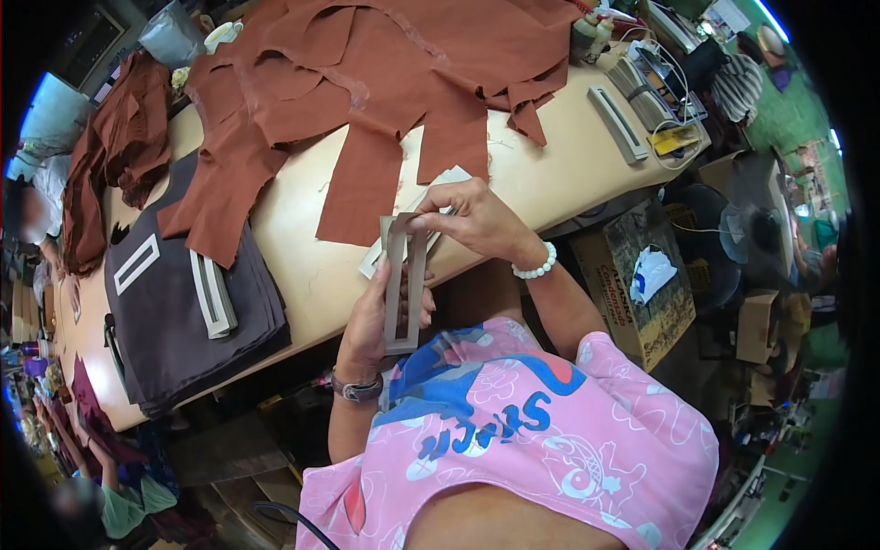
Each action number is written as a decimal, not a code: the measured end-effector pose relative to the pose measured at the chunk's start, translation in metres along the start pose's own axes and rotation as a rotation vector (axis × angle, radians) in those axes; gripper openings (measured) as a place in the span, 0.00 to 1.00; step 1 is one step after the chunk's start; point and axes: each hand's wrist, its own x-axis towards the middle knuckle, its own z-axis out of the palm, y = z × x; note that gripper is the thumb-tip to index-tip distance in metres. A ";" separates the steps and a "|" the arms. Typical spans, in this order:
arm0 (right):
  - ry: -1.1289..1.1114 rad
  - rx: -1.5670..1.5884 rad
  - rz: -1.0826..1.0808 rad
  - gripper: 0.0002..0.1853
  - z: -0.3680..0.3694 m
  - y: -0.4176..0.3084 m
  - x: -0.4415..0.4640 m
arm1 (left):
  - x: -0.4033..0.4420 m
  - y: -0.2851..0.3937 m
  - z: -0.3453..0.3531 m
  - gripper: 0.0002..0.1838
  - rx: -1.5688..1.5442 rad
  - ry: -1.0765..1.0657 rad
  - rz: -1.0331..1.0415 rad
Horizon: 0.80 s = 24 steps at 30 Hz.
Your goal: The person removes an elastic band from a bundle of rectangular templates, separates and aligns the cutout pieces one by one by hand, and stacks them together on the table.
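My left hand (368,316), with a watch on its wrist, is wrapped around a stack of grey slotted rectangular frames (395,284). My right hand (466,218), wearing a white bead bracelet (536,263), pinches the top end of the same stack between thumb and fingers. The material of the frames cannot be made out. Behind my hands, more pale slotted frames (369,264) lie on the table, partly hidden. To the left, a pale frame (137,265) and a small stack of them (213,298) rest on dark folded cloth (174,335).
Reddish-brown cut fabric (367,55) spreads over the far side of the table (302,293). At the right end are a slotted frame stack (617,124) and a bundle with cables (646,87). A cardboard box (632,284) stands right of me. Other people sit at the far left.
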 end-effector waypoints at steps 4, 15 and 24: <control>0.089 -0.018 -0.123 0.07 -0.002 -0.002 -0.001 | 0.000 -0.001 0.000 0.34 -0.019 0.001 0.028; 0.684 -0.419 0.105 0.09 -0.013 0.041 -0.005 | -0.024 0.000 -0.023 0.21 0.374 0.579 0.378; 0.505 -0.806 0.148 0.18 -0.001 0.044 -0.002 | -0.015 0.007 -0.001 0.22 0.951 0.621 0.534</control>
